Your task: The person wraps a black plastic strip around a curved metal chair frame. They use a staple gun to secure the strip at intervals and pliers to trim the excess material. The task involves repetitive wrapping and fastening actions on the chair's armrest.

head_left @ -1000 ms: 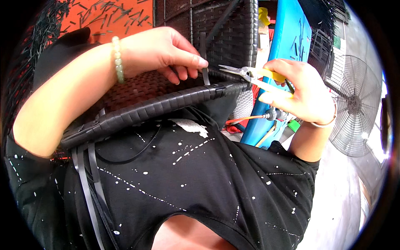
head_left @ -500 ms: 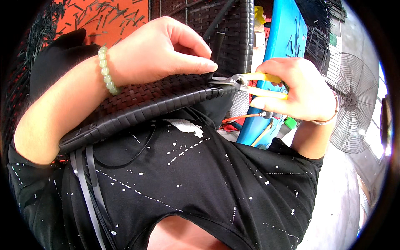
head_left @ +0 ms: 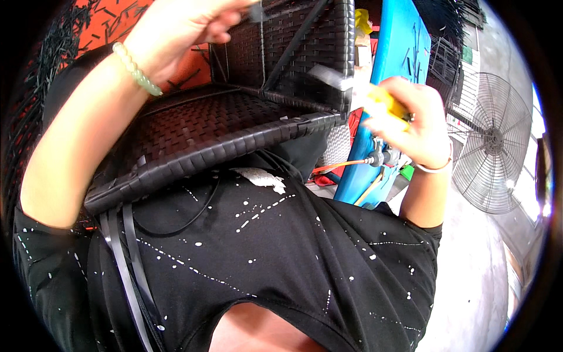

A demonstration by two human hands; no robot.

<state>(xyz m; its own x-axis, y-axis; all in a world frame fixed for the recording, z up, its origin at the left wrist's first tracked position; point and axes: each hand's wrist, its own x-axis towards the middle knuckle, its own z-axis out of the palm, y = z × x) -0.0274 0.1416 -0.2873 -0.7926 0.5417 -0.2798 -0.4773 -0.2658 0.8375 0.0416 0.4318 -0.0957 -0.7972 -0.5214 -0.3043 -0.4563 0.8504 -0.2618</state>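
Note:
A dark brown woven rattan frame (head_left: 205,126) with a wrapped edge lies across my lap, and its back panel stands upright behind. My left hand (head_left: 176,32), with a pale green bead bracelet, is raised above it at the top edge. Its fingertips are pinched around a short dark strip (head_left: 257,12), smeared by motion. On the right, my right hand (head_left: 413,120) is closed round the yellow handles of cutting pliers (head_left: 387,108). Their blurred metal jaws (head_left: 329,76) point left in front of the woven panel, apart from the frame's edge.
Black strip scraps lie on an orange surface (head_left: 105,23) at the far left. A blue board (head_left: 384,58) stands to the right, with an orange hose (head_left: 340,166) and metal fitting before it. Further right is a large wire fan (head_left: 492,138). Loose strips (head_left: 123,264) hang over my shirt.
My left hand has lifted up and left from the frame's corner with the dark strip. The pliers have come away from that corner and now tilt upward in my right hand.

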